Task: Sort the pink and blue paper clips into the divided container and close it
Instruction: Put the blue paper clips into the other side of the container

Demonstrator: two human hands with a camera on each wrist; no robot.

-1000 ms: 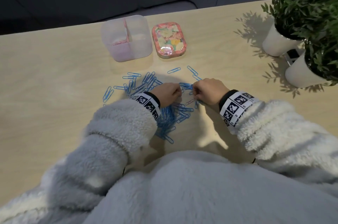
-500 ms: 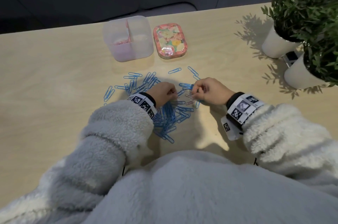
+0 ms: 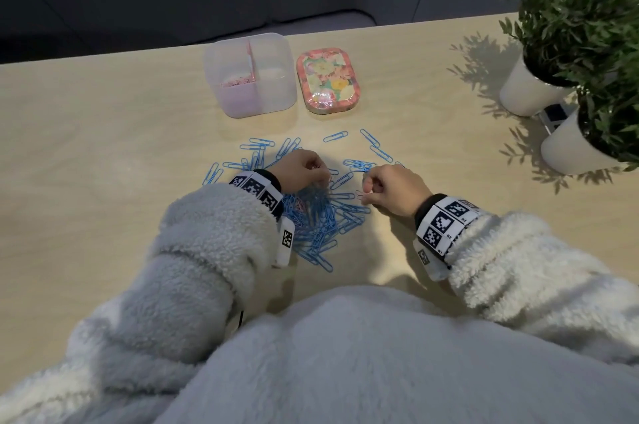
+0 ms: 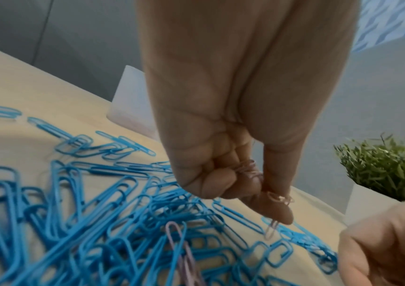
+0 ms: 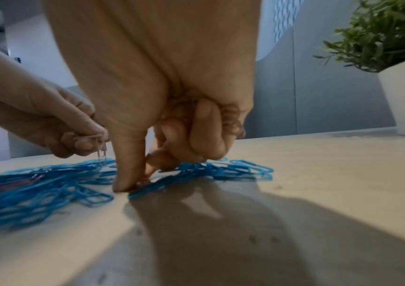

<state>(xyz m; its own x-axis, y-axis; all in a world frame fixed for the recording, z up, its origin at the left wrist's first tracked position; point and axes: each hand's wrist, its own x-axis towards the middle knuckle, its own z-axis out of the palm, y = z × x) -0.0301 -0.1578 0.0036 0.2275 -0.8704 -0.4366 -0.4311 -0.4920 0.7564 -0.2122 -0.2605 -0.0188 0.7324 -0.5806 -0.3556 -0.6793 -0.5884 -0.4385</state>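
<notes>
Blue paper clips [image 3: 318, 216] lie in a heap and scattered on the table, with a few pink ones [image 4: 179, 243] mixed in. My left hand [image 3: 323, 174] hovers over the heap's far side; its curled fingers hold a bunch of pink clips [image 4: 250, 170], and one dangles from the fingertips [image 4: 272, 226]. My right hand [image 3: 364, 195] is down at the heap's right edge. Its thumb [image 5: 128, 174] and forefinger pinch a pink clip [image 5: 142, 181] on the table, and more pink clips [image 5: 231, 120] are tucked under its curled fingers. The clear divided container [image 3: 276, 43] stands open at the back, with pink clips [image 3: 238, 81] in its left half.
A flowered tin [image 3: 327, 79] lies just right of the container. Two white pots with green plants [image 3: 532, 84] [image 3: 574, 146] stand at the right edge of the table [image 3: 103, 146], with a small dark tag between them.
My right hand has come down and toward me to the heap's right edge and now pinches a clip on the table. My left hand has stayed about where it was.
</notes>
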